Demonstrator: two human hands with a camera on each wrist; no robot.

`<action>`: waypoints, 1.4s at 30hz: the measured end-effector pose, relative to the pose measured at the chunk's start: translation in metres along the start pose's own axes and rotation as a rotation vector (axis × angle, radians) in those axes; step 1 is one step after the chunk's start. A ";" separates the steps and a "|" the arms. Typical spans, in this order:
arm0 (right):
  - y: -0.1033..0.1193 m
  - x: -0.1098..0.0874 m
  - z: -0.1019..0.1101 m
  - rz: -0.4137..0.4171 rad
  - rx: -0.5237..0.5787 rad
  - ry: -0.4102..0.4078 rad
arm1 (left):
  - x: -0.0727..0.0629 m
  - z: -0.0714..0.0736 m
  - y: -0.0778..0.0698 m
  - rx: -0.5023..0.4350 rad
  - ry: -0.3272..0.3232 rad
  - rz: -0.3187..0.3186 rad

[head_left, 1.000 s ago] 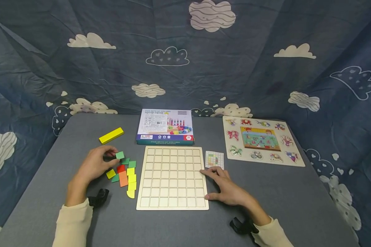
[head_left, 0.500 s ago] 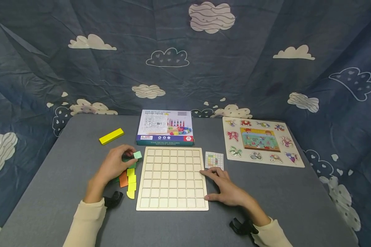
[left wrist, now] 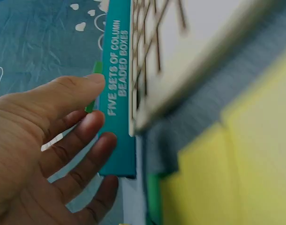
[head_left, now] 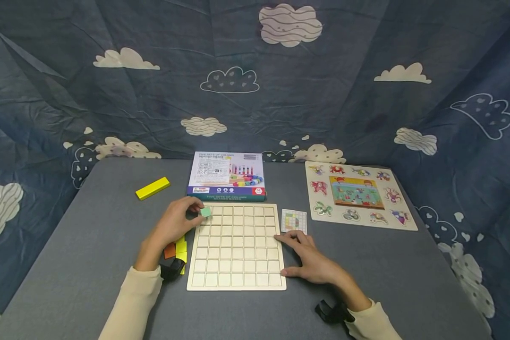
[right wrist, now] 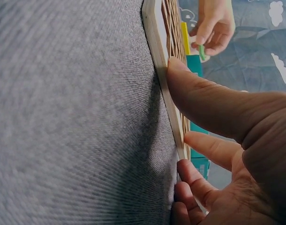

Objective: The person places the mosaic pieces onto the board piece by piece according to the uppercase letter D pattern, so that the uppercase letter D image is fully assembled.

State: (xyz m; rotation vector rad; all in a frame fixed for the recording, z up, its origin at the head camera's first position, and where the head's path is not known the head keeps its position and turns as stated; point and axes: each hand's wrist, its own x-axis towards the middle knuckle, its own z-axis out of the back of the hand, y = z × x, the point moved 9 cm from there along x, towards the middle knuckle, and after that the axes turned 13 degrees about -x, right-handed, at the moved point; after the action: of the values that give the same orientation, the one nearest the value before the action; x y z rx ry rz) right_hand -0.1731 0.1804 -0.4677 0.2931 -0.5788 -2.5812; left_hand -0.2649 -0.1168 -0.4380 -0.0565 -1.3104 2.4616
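Between thumb and fingertips my left hand (head_left: 180, 218) pinches a small green square tile (head_left: 206, 212), held over the upper left corner cells of the wooden grid board (head_left: 237, 289). In the left wrist view the green tile (left wrist: 98, 68) shows edge-on behind the thumb. My right hand (head_left: 312, 259) rests thumb and index fingertips on the board's right edge, fingers fairly straight; the right wrist view has the thumb (right wrist: 204, 96) on the board's rim (right wrist: 154, 37). Yellow tiles (head_left: 181, 248) and an orange tile (head_left: 169, 250) lie left of the board, partly hidden by my left hand and wrist strap.
A small pattern card (head_left: 294, 221) lies right of the board. Behind the board is a bead-set box (head_left: 226, 176). A yellow bar (head_left: 152, 188) lies at the back left, a sea-animal puzzle board (head_left: 361, 195) at the back right. A cloud-print curtain (head_left: 233, 38) closes the far side.
My left hand has carried the green tile rightward from the tile pile to above the board's upper left corner. My right hand has stayed at the board's right edge.
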 end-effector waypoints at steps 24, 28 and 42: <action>0.000 0.001 0.002 0.014 -0.017 0.005 | 0.015 -0.025 -0.006 -0.076 0.140 0.034; 0.002 0.001 0.001 0.020 -0.024 0.006 | 0.014 -0.027 -0.002 -0.085 0.152 0.049; 0.001 -0.001 -0.004 -0.009 -0.019 0.027 | 0.012 -0.030 -0.001 -0.089 0.167 0.038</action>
State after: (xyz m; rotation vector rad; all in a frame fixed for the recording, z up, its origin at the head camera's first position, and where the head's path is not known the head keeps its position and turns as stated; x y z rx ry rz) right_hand -0.1704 0.1789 -0.4706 0.3243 -0.5441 -2.5857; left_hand -0.2702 -0.0882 -0.4530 -0.3042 -1.3560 2.3702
